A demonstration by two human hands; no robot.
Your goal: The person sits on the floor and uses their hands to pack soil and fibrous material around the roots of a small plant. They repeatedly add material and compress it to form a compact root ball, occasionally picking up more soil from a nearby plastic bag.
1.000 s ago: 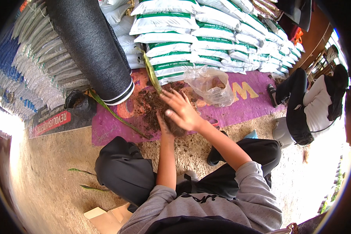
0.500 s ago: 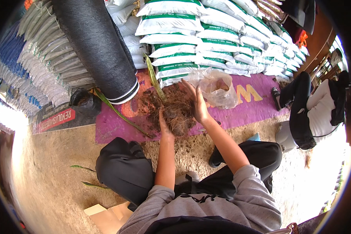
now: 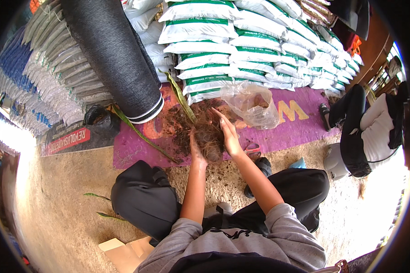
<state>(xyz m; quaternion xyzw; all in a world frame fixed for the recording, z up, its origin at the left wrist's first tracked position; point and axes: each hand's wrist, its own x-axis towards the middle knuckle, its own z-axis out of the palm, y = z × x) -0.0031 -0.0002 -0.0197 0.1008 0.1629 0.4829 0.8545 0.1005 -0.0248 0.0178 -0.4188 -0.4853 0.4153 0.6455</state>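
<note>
Between my hands is a plant's root ball [image 3: 210,139], brown and shaggy with thin roots. My left hand [image 3: 197,149] cups it on the left and near side. From the right, my right hand [image 3: 229,138] presses against it, fingers long and angled toward the far side. A long green leaf with yellowish edges [image 3: 181,94] rises just beyond the root ball; whether it joins the roots is hard to make out. Dark loose soil [image 3: 180,136] lies scattered around and under them on the purple printed sheet [image 3: 287,129].
A clear plastic bag [image 3: 262,111] with brown matter lies right of my hands. Something red-handled [image 3: 252,148] lies by my right forearm. Stacked white-and-green sacks [image 3: 205,54] and a black roll [image 3: 111,54] stand beyond. A black bag [image 3: 95,116] and cut leaf [image 3: 141,136] lie left; another person [image 3: 373,120] sits right.
My right hand has closed in on the root ball from the right, and my left hand has shifted slightly right. The red-handled thing has come into sight beside my right forearm.
</note>
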